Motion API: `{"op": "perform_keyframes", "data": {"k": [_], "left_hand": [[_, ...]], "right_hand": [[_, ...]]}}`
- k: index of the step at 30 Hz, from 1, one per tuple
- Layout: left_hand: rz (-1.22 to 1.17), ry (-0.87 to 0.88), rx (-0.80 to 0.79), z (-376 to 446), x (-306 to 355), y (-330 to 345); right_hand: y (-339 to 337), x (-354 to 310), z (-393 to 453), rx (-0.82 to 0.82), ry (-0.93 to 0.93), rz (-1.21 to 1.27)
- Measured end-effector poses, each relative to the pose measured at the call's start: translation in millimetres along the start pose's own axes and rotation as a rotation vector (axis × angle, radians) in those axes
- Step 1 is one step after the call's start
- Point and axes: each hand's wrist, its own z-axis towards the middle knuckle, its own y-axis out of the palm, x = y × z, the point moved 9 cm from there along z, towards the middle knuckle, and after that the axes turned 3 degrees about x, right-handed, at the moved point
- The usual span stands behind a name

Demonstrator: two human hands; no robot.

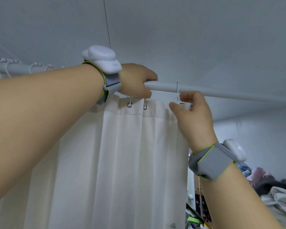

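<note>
Left forearm (40,121): stretching up across the view, wearing a grey wristband (110,86).
Room: pale ceiling (188,38) spreading overhead; heaped clothes (274,187) lying at the lower right.
Rod (221,93): running along under the ceiling.
Left hand (135,80): curling round the rod, gripping it above two grommets (129,105).
Hook (178,90): hanging over the rod, between both hands.
Right hand (193,116): pinching the curtain (122,154) at its top corner, fingertips touching the hook's lower end.

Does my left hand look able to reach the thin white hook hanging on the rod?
Probably yes: the left hand grips the white round rod close beside the thin white hook, bare rod between them. Only the right hand, its fingers pinching the white curtain below, crowds it.
</note>
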Motion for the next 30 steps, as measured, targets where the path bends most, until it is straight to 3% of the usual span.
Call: {"op": "perform_keyframes", "data": {"k": [5,8,10,13,16,22,30], "left_hand": [[0.127,-0.02,-0.06,5,3,-4],[0.226,0.057,0.015,14,18,-16],[0.146,0.115,0.053,21,31,-18],[-0.049,0.09,-0.024,32,42,-8],[-0.1,0.075,-0.11,40,48,4],[-0.333,0.068,-0.131,47,46,11],[-0.163,0.025,-0.102,43,38,14]], "right_hand": [[4,10,-2,-0.077,0.08,-0.024],[3,15,-2,-0.075,0.109,0.038],[3,16,-3,-0.087,0.118,0.061],[4,16,-2,-0.104,0.125,0.096],[5,19,-1,-0.125,0.145,0.129],[6,26,0,-0.149,0.187,0.275],[13,26,-2,-0.144,0.187,0.345]]}}
